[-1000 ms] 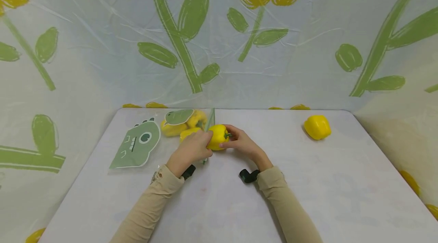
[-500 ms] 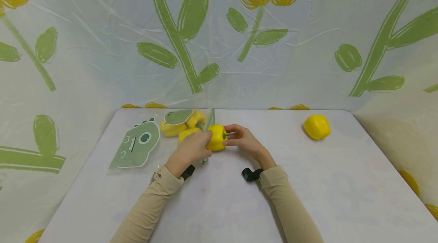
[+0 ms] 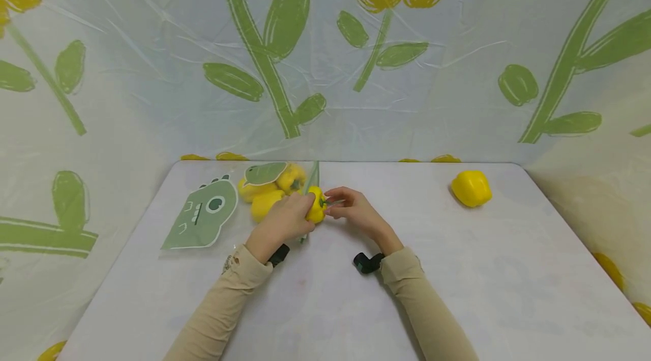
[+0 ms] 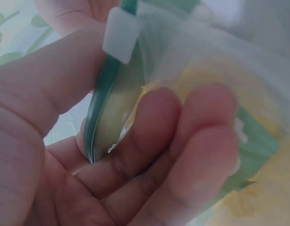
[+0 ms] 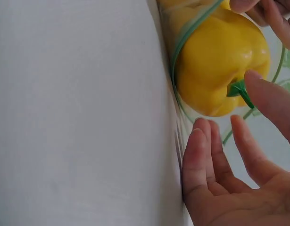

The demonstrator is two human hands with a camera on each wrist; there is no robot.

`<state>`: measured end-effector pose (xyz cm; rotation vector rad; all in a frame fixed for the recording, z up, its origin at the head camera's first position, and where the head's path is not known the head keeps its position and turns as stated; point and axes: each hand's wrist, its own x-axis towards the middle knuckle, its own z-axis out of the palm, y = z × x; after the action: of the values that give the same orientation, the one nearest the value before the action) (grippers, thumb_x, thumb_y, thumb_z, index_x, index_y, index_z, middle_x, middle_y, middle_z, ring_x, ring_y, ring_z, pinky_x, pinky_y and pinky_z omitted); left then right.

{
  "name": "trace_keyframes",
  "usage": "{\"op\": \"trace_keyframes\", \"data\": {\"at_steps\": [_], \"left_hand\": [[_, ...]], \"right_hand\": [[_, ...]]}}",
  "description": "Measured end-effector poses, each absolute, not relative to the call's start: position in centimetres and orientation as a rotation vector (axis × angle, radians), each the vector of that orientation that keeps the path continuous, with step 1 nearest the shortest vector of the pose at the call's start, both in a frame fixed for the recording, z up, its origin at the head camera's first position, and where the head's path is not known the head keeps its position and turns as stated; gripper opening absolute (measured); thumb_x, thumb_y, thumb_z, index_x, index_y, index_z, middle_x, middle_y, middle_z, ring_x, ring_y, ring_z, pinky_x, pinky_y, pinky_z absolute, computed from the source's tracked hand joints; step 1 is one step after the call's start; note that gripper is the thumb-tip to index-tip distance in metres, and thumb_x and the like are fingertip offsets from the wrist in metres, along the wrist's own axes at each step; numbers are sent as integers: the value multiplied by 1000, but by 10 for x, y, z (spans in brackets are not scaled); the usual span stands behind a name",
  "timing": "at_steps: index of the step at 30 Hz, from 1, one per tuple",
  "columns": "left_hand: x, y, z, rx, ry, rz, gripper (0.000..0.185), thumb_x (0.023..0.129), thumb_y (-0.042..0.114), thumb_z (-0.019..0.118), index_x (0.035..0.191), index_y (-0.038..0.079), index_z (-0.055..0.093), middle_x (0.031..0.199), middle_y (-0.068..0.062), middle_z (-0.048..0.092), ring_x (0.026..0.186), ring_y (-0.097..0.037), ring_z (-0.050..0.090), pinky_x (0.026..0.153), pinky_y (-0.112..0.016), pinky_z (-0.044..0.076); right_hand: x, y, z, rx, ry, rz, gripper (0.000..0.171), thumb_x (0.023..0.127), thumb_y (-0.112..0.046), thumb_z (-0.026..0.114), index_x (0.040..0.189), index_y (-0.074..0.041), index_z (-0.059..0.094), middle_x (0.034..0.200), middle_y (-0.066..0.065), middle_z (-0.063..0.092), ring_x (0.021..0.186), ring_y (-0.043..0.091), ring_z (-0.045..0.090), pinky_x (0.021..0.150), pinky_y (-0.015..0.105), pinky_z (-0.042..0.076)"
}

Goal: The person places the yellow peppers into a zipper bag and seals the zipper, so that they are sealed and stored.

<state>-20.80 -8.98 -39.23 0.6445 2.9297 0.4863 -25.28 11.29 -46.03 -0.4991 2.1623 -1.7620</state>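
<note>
A yellow pepper [image 5: 213, 61] sits within a clear bag's [image 3: 266, 173] mouth, just beyond the right hand [image 3: 358, 211], fingers spread apart; the left hand [image 3: 285, 217] clasps the bag near its opening.

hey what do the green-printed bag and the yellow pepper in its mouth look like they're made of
Translucent green-printed bag: likely thin plastic film with a smooth finish, since yellow peppers show through. Rounded yellow bell pepper: glossy, with bright highlights; possibly moulded plastic, possibly real.
</note>
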Motion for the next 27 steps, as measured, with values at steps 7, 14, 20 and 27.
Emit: {"op": "trace_keyframes", "data": {"at_steps": [7,14,20,27], "left_hand": [[-207,-90,-392,639,2926,490,24,81,13,74,98,8,58,77,-3,54,67,-21,54,63,-36,46],[-207,-90,-391,629,2929,486,23,81,13,74,96,8,57,76,-3,53,67,-22,53,62,-36,45],[-207,-88,-392,647,2932,492,24,81,13,75,97,8,58,76,-2,54,66,-20,54,62,-35,45],[-208,-88,-393,700,2945,514,24,80,10,75,96,7,59,72,-2,54,61,-20,53,59,-34,45]], "right_hand": [[-251,114,-459,-429,2168,-1850,22,92,-4,65,110,7,69,105,20,70,84,18,63,78,31,51],[-250,110,-457,-383,2169,-1839,24,94,-13,63,109,5,70,101,15,72,89,25,65,74,32,53],[-251,107,-458,-357,2176,-1837,22,96,-13,62,106,4,72,96,11,73,87,25,65,72,32,53],[-250,105,-459,-333,2201,-1829,20,94,-13,64,104,2,73,91,8,73,83,25,65,70,31,51]]}}
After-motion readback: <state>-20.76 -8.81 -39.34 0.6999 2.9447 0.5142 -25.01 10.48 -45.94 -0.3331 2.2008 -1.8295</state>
